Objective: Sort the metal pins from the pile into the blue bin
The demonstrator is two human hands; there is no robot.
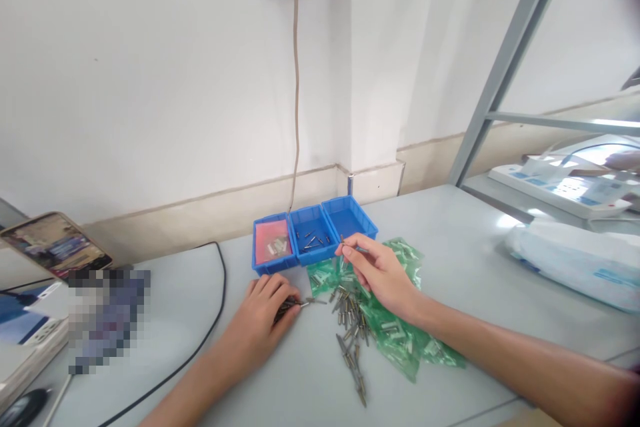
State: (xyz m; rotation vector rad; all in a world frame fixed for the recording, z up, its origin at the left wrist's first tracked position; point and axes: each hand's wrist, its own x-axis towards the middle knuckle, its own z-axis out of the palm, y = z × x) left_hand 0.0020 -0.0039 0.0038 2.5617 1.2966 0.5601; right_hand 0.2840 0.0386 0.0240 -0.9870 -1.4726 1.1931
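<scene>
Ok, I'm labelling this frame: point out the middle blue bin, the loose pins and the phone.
middle blue bin (300,221): head view, bare floor.
loose pins (350,320): head view, pile's middle.
phone (55,243): head view, screen centre.

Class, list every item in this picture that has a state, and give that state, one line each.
left hand: closed on a bundle of metal pins
right hand: pinching one pin
left bin: holds small parts
middle bin: a few pins inside
right bin: looks empty
phone: screen lit

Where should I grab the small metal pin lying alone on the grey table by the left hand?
Probably pinch the small metal pin at its middle from above, with thumb and fingertip on its long sides. It lies flat on the grey table, just beyond the left hand.
</scene>
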